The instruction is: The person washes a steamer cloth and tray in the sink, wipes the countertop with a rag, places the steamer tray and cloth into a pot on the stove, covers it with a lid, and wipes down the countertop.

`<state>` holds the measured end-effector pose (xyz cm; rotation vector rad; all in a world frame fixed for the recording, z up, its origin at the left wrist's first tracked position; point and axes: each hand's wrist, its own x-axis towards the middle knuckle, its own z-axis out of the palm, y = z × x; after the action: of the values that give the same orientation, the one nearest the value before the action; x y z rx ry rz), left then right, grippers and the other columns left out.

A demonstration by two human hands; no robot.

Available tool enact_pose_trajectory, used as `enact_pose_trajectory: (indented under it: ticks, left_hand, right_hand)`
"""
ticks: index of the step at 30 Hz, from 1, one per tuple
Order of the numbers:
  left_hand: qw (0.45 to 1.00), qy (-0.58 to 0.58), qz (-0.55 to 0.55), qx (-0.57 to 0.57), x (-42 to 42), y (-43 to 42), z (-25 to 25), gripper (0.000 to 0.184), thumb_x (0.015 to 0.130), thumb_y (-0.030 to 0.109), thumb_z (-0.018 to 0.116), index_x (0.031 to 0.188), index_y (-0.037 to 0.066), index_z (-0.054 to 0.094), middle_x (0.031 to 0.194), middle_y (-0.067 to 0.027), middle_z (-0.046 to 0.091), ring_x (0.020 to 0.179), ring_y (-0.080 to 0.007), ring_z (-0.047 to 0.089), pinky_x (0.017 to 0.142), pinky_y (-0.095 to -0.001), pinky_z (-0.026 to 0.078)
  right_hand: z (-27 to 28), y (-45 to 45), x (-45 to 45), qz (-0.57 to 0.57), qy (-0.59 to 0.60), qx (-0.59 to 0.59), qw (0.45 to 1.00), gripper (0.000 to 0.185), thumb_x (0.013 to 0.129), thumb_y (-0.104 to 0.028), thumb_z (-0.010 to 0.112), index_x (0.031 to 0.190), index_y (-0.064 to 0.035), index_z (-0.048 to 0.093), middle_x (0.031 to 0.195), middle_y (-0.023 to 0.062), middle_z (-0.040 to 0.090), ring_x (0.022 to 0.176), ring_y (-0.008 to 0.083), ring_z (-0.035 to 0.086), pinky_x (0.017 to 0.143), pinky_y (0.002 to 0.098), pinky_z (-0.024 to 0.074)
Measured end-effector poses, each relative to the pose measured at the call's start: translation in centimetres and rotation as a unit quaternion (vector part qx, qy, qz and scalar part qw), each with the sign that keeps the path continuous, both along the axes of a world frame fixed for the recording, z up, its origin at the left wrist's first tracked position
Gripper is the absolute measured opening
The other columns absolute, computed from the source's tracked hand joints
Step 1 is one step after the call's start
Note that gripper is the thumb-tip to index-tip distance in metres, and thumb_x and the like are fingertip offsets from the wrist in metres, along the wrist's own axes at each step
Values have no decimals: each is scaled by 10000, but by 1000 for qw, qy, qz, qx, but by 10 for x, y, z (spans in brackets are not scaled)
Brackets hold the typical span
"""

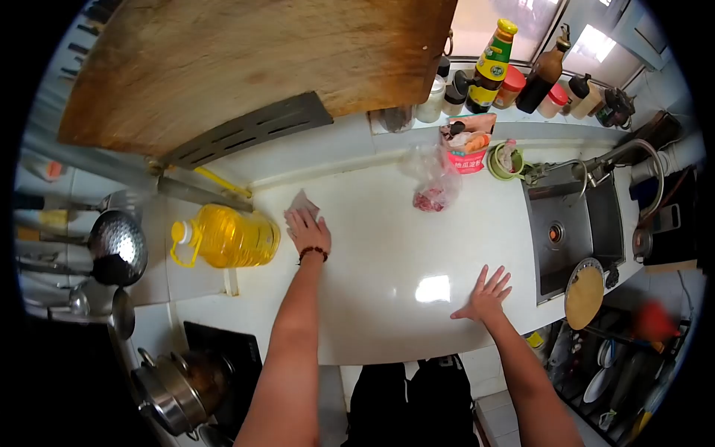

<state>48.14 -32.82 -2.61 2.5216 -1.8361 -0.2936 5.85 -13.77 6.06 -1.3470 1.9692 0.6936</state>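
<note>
My left hand [307, 232] lies flat with stretched fingers on a greyish-pink cloth [302, 203] at the left of the white countertop [372, 253]. The cloth sticks out past the fingertips, and the part under my palm is hidden. A dark beaded bracelet [313, 255] circles that wrist. Fingers spread, my right hand [486, 298] rests on the counter's front right and holds nothing. A large bottle of yellow oil [234, 236] stands just left of my left hand. Toward the back lies a clear plastic bag [436, 186] with reddish pieces in it.
A pink packet [468, 145] and a green bowl [506, 162] stand near the sink [547, 257]. Sauce bottles [493, 67] and jars line the sill. A wooden board [253, 59] overhangs the back left. Pots [175, 395] stand at lower left; ladles [117, 246] hang beside them.
</note>
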Motion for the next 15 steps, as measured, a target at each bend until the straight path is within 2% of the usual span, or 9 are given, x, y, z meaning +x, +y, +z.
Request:
enact_pose_trajectory:
  ticks: [3, 5, 10, 12, 15]
  left_hand:
    - [1000, -14, 4, -9, 8, -38, -12, 712, 1045, 441, 393, 1592, 13, 240, 1691, -206, 125, 1573, -365, 13, 1254, -550, 50]
    - [1000, -21, 23, -6, 9, -64, -19, 748, 1040, 472, 384, 1606, 16, 208, 1692, -214, 111, 1575, -360, 37, 1247, -559, 65]
    - [997, -42, 31, -54, -23, -97, -26, 756, 1021, 464, 429, 1579, -8, 239, 1675, -241, 148, 1562, -384, 85, 1241, -539, 123]
    - [994, 17, 47, -96, -32, -99, -25, 761, 997, 383, 466, 1552, -84, 234, 1653, -274, 143, 1540, -451, 75, 1255, -539, 92]
    - [996, 18, 3, -87, -44, -98, -18, 727, 976, 331, 483, 1520, -106, 280, 1637, -276, 173, 1526, -466, 109, 1262, -521, 101]
  right_hand:
    - [-2, -2, 1, 7, 9, 5, 1000, 1702, 504, -736, 879, 1553, 74, -189, 1542, 482, -196, 1434, 665, -173, 1139, 760, 31]
    - [1, -7, 5, 7, 21, 25, 999, 1701, 506, -743, 873, 1553, 78, -186, 1543, 483, -192, 1434, 666, -171, 1138, 760, 34]
    - [1, -13, 8, 10, 33, 41, 999, 1704, 504, -749, 870, 1546, 97, -180, 1535, 497, -182, 1428, 676, -163, 1132, 768, 58]
    - [1, -13, 10, 12, 35, 41, 998, 1720, 489, -747, 876, 1537, 113, -181, 1522, 513, -179, 1419, 692, -153, 1120, 780, 76]
    - [0, -16, 12, 3, 35, 40, 999, 1737, 472, -735, 891, 1529, 126, -185, 1512, 524, -180, 1411, 703, -147, 1110, 790, 84]
